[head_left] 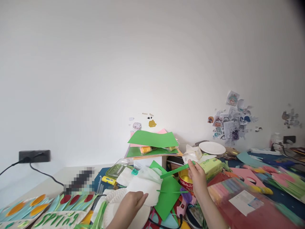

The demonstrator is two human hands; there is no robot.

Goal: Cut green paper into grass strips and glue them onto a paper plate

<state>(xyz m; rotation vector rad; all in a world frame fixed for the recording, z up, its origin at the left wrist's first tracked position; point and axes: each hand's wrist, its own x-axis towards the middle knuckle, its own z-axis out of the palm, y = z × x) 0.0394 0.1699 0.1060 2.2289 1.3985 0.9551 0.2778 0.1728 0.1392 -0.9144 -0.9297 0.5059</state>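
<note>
My right hand [197, 176] pinches one end of a narrow green paper strip [175, 170], held slanting above the pile. Another thin green strip [170, 191] lies below it, over a sheet of green paper [168, 203]. My left hand [133, 203] is closed, thumb against curled fingers, in front of crumpled white tissue [144, 187] and above a white paper plate [143, 218]. What it holds, if anything, is hidden. Close to my right wrist are a pink glue gun [182, 206] with a black cord and a red and gold tin [185, 181].
Paper flower crafts [64, 210] lie at the left, one lettered "Spring". A yellow glue stick [109, 180] sits behind the plates. Green sheets [152, 139] top a stack by the wall. A tissue pack [211, 168], another plate [212, 148] and a clear bag [240, 203] crowd the right.
</note>
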